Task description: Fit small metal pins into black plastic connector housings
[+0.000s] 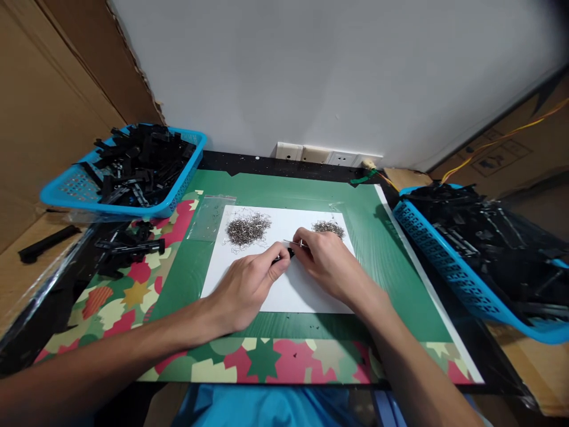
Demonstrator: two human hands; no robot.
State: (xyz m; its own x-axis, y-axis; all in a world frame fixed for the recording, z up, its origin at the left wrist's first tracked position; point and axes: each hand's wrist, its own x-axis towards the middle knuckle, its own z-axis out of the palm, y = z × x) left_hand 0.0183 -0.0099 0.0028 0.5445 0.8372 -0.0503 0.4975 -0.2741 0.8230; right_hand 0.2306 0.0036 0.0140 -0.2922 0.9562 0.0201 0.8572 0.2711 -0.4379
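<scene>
My left hand (249, 284) rests on a white sheet (288, 290) and pinches a small black plastic part (287, 255) between its fingertips. My right hand (326, 261) is closed beside it, its fingers pinched on a thin metal wire piece (293, 242) that meets the black part. A larger heap of small metal springs (248, 228) lies on the sheet just beyond my left hand. A smaller heap of springs (328, 228) lies just beyond my right hand.
A blue basket (84, 193) full of black plastic parts stands at the left, with loose black parts (128, 246) in front of it. A second blue basket (448, 267) of black parts stands at the right. A clear plastic bag (208, 216) lies on the green mat (391, 273).
</scene>
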